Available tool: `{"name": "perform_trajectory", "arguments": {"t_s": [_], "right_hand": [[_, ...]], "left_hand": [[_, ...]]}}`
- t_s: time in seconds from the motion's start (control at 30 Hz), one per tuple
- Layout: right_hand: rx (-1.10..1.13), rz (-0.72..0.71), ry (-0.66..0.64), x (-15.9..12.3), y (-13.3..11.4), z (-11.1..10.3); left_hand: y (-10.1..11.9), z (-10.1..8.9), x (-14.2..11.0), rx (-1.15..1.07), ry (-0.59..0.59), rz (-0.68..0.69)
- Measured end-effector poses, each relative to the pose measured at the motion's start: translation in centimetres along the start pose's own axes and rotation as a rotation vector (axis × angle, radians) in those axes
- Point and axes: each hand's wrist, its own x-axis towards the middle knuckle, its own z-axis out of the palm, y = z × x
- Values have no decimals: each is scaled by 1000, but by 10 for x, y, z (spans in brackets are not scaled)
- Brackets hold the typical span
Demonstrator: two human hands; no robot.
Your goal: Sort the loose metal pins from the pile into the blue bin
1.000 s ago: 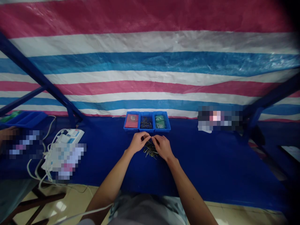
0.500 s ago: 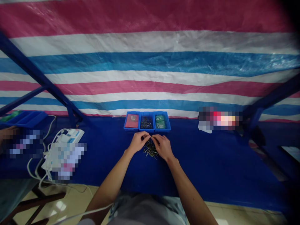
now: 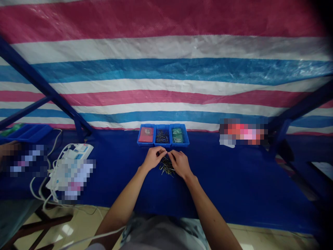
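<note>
My left hand (image 3: 154,159) and my right hand (image 3: 180,164) meet at the fingertips just above a loose pile of thin metal pins (image 3: 166,166) on the blue tabletop cloth (image 3: 221,180). Both hands are pinched together, and anything between the fingertips is too small to make out. Beyond the hands stand three joined blue bins: the left bin (image 3: 146,134) holds a red flat packet, the middle bin (image 3: 162,136) holds dark pins, and the right bin (image 3: 178,135) holds green packets.
On the left are a white power strip (image 3: 78,151) with white cables, a pixelated white object (image 3: 74,178), a blue tray (image 3: 26,133) and a co-worker's hand (image 3: 9,149). A pixelated object (image 3: 241,133) lies at the right. Blue frame bars and a striped tarp stand behind.
</note>
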Motion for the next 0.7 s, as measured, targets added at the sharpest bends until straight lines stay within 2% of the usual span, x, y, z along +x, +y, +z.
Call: {"name": "perform_trajectory", "arguments": {"t_s": [0.23,0.7], "right_hand": [[84,-18,74,0,2,0],[14,-9,39,1,0,-2]], "left_hand": [[2,-1,0,-16,14,-6],[-1,0,0,19,0,8]]}}
